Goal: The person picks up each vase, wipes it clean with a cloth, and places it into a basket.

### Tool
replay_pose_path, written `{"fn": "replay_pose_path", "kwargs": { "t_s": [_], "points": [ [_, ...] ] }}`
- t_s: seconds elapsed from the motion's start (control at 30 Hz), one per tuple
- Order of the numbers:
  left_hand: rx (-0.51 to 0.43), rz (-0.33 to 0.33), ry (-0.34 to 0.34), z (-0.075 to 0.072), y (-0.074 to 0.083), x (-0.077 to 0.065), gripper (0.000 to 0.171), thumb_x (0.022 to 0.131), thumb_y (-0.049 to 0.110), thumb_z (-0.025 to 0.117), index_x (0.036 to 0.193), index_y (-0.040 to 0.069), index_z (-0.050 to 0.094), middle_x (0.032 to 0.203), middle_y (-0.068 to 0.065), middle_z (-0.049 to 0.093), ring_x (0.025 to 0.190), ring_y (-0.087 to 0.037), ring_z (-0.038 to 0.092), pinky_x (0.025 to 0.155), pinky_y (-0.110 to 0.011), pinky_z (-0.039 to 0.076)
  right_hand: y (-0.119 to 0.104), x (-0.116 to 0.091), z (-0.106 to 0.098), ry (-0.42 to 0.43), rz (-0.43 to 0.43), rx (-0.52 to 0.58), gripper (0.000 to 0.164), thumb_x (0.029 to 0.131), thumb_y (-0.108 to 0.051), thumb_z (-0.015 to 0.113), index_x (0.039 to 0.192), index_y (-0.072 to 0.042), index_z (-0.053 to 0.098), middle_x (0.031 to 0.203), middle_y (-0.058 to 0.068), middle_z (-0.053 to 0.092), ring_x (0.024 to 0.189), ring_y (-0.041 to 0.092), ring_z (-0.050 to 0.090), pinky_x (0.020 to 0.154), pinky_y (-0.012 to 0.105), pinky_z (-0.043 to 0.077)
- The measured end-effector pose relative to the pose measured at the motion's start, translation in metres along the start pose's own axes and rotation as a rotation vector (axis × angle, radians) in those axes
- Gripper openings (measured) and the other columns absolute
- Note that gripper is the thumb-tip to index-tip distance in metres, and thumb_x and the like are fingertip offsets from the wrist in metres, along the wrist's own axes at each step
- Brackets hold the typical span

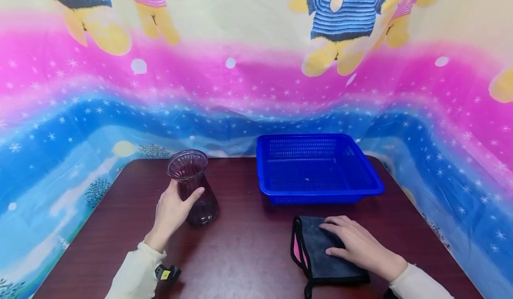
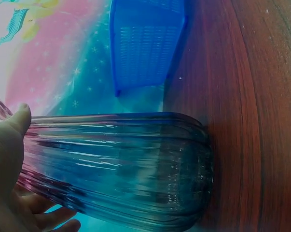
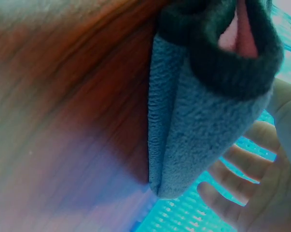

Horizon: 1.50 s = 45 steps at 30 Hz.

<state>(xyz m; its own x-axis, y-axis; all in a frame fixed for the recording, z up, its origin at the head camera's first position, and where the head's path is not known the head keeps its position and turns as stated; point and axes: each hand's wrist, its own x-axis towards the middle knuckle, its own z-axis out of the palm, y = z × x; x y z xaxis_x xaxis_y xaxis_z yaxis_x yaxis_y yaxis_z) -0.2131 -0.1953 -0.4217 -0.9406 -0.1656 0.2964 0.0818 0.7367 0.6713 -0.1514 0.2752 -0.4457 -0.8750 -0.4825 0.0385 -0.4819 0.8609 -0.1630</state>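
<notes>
A ribbed, purple-tinted glass vase (image 1: pixel 200 207) with a flared rim is on the left of the table. My left hand (image 1: pixel 172 207) grips it around the narrow part below the rim, thumb on the near side. The left wrist view has the vase's ribbed body (image 2: pixel 121 159) and thick base large in the middle, close to the tabletop. To the right lies a folded grey cloth (image 1: pixel 316 263) with black edging and a pink inner side. My right hand (image 1: pixel 356 243) rests on its top with the fingers spread. From the right wrist, the cloth's folded edge (image 3: pixel 203 111) partly hides that hand.
Behind the cloth, a blue plastic basket (image 1: pixel 320 196) with perforated walls stands near the table's back edge. The dark red-brown wooden table (image 1: pixel 236 250) is bordered by a patterned fabric backdrop (image 1: pixel 240 89) at the back and sides.
</notes>
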Motion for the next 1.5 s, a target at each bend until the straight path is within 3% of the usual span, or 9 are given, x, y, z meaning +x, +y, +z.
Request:
{"fn": "replay_pose_path", "kwargs": {
  "t_s": [0.47, 0.73, 1.03, 1.5],
  "points": [
    [-0.012, -0.017, -0.033, -0.002, -0.001, 0.002, 0.077, 0.089, 0.06, 0.068, 0.145, 0.014, 0.046, 0.137, -0.026, 0.062, 0.125, -0.047, 0.059, 0.097, -0.063, 0.049, -0.008, 0.007, 0.0, -0.123, 0.087, 0.045, 0.06, 0.077, -0.043, 0.085, 0.126, -0.013, 0.069, 0.132, 0.01, 0.063, 0.123, 0.032, 0.06, 0.095, 0.056, 0.054],
    [-0.02, -0.021, -0.032, -0.001, -0.001, 0.002, 0.076, 0.089, 0.058, 0.068, 0.146, 0.013, 0.044, 0.138, -0.026, 0.061, 0.126, -0.047, 0.058, 0.099, -0.063, 0.048, -0.012, 0.011, 0.005, -0.041, 0.045, -0.018, 0.052, 0.07, -0.038, 0.087, 0.112, -0.015, 0.07, 0.117, 0.002, 0.066, 0.108, 0.025, 0.064, 0.086, 0.049, 0.056],
    [-0.034, -0.015, -0.027, 0.002, -0.001, 0.001, 0.077, 0.09, 0.053, 0.07, 0.148, 0.012, 0.041, 0.139, -0.028, 0.059, 0.127, -0.049, 0.057, 0.101, -0.064, 0.047, -0.012, 0.011, 0.01, 0.005, 0.006, -0.017, 0.039, 0.069, -0.032, 0.087, 0.101, -0.017, 0.069, 0.099, -0.008, 0.065, 0.091, 0.013, 0.063, 0.073, 0.036, 0.056],
    [-0.054, -0.002, -0.022, 0.004, -0.004, 0.002, 0.078, 0.091, 0.052, 0.069, 0.15, 0.012, 0.038, 0.14, -0.028, 0.058, 0.128, -0.048, 0.057, 0.103, -0.064, 0.047, -0.013, 0.014, 0.011, 0.014, -0.038, 0.0, 0.021, 0.07, -0.013, 0.084, 0.084, -0.017, 0.069, 0.079, -0.012, 0.06, 0.069, 0.002, 0.054, 0.058, 0.029, 0.047]
  ]
}}
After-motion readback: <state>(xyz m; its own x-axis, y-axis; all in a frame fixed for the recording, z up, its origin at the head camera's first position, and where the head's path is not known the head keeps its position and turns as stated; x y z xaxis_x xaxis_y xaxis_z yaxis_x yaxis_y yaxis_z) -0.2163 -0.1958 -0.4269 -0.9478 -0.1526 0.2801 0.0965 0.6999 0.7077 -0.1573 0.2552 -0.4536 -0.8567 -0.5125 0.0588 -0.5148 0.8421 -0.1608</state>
